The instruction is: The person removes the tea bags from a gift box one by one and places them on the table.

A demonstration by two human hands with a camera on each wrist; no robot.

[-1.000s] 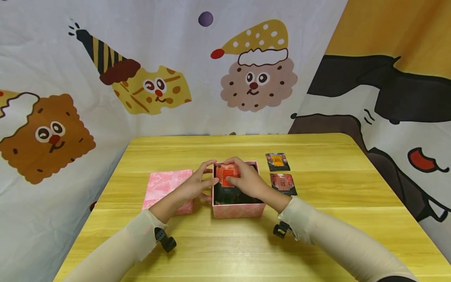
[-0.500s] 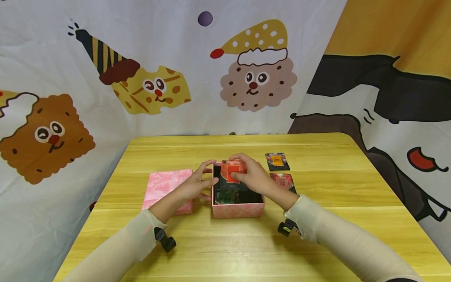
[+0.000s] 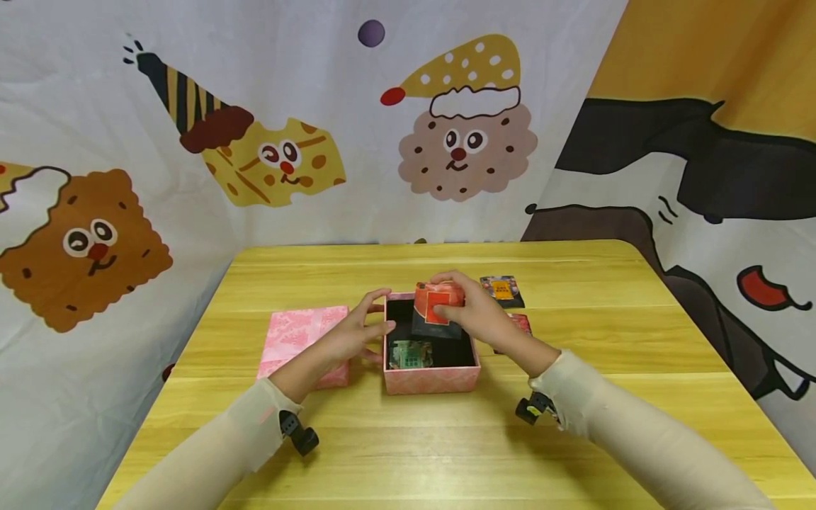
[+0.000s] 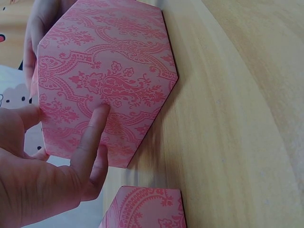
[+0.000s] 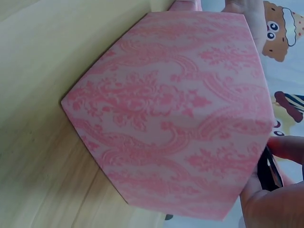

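One red-and-black packet (image 3: 431, 301) is hanging over the far part of an open pink box (image 3: 432, 382), clamped between thumb and fingers of the right hand (image 3: 472, 303); the left hand (image 3: 357, 329), fingers apart, is touching the box's left wall.

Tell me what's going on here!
A person's right hand holds a flat red-and-black packet at the mouth of a square, pink patterned box; the left hand holds its side. A flat greenish packet lies inside. To the left sits a pink patterned piece, perhaps the lid. On the yellow wood-grain table lie an orange-labelled packet and a partly hidden red packet.
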